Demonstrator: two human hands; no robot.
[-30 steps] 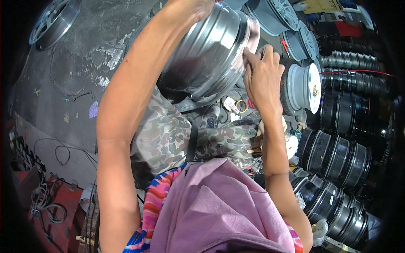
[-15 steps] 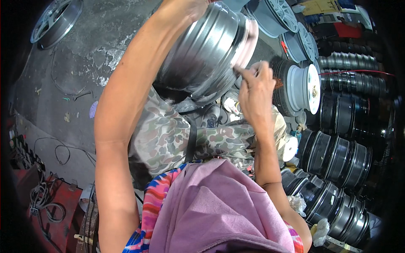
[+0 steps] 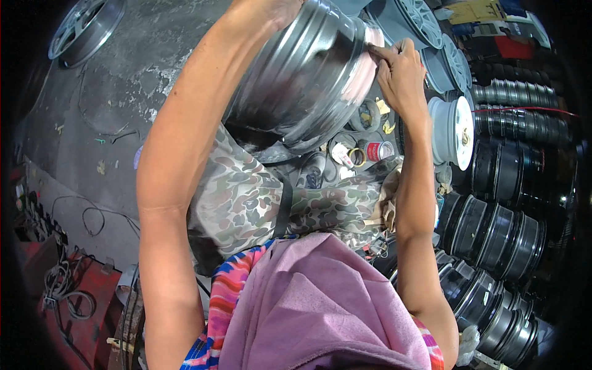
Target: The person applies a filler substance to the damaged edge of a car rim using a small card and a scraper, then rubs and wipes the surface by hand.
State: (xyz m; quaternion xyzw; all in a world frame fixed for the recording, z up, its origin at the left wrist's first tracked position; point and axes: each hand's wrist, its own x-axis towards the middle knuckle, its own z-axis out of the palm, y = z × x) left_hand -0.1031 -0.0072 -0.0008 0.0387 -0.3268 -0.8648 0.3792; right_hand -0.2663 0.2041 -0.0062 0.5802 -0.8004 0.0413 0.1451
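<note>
A large silver-grey wheel rim leans in front of me, tilted, its barrel toward me. A pinkish coat covers the band along its right edge. My left hand rests at the rim's upper left edge; its fingers are hidden at the top of the picture. My right hand is at the pinkish band, index finger reaching onto it and the other fingers bent in. Whatever lies under that fingertip is too small to make out. My legs in camouflage trousers are below the rim.
A red can, a yellow tape ring and a dark round ring lie right of the rim. A white wheel stands beyond my right forearm. Stacked dark rims line the right side. Another rim lies far left.
My right hand has moved up and slightly right along the pinkish band, uncovering the red can and the ring. My left hand stays at the rim's upper edge.
</note>
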